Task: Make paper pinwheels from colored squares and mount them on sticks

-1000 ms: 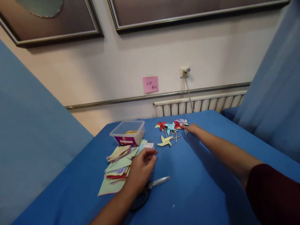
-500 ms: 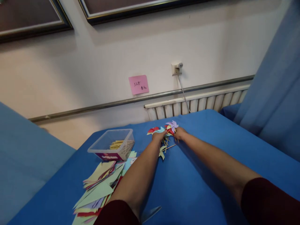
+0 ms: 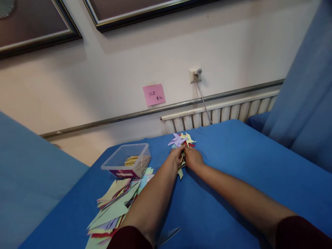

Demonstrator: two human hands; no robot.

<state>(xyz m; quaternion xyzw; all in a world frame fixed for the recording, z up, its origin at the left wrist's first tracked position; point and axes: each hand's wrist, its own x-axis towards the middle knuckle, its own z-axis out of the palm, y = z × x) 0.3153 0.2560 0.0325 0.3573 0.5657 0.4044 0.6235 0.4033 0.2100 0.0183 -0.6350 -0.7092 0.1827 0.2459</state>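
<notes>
At the far side of the table, my left hand (image 3: 177, 155) is closed around the sticks of several paper pinwheels. A purple pinwheel (image 3: 177, 140) shows above its fingers. Close against it, my right hand (image 3: 194, 159) is closed at the stick of a pale yellow pinwheel (image 3: 189, 139). Bits of red and light blue paper show among the pinwheels. Wooden sticks poke out between the two hands, and a pale green pinwheel (image 3: 180, 173) lies below them, partly covered. Which stick each finger touches is hidden.
Left of my hands stands a clear plastic box (image 3: 114, 163) with wooden sticks (image 3: 131, 160). Nearer lies a pile of coloured paper (image 3: 114, 207); a thin, shiny tool (image 3: 169, 236) is partly behind my left arm. A wall and radiator (image 3: 202, 119) border the blue table (image 3: 220, 214).
My right hand has moved in beside my left. The purple pinwheel has shifted left over my left hand, and the yellow one now stands upright at my right fingers.
</notes>
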